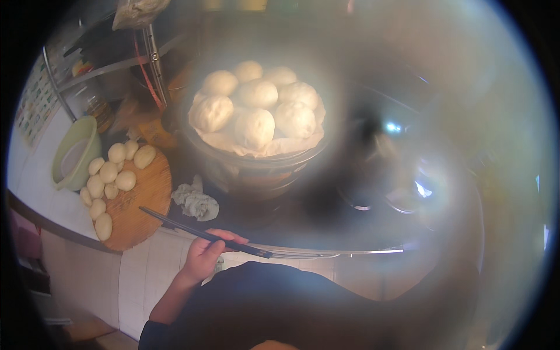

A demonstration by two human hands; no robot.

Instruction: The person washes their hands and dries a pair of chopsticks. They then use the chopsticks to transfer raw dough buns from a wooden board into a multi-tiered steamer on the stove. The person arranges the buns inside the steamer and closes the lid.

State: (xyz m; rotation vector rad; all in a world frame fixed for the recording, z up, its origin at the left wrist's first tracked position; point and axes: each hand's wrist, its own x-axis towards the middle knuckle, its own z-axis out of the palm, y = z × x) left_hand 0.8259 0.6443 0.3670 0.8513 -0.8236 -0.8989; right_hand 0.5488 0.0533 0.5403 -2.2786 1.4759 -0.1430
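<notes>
My left hand (205,255) is closed around dark, slim, long chopsticks (175,224) at the front edge of the counter. Their far left end lies over a round wooden board (140,192). Pale, round dough pieces (108,172) sit on that board, bunched toward its left side. Farther back, several large white steamed buns (256,93) rest on a pale liner (262,146) in a round steamer (245,169). No fingers of my right hand can be made out.
A crumpled pale cloth (196,199) lies between board and steamer. At the far left stands a light green basin (79,153), with a glass jar (98,111) behind it. A metal rack post (154,64) rises at the back. Haze and glare blur the dark stove area (373,186).
</notes>
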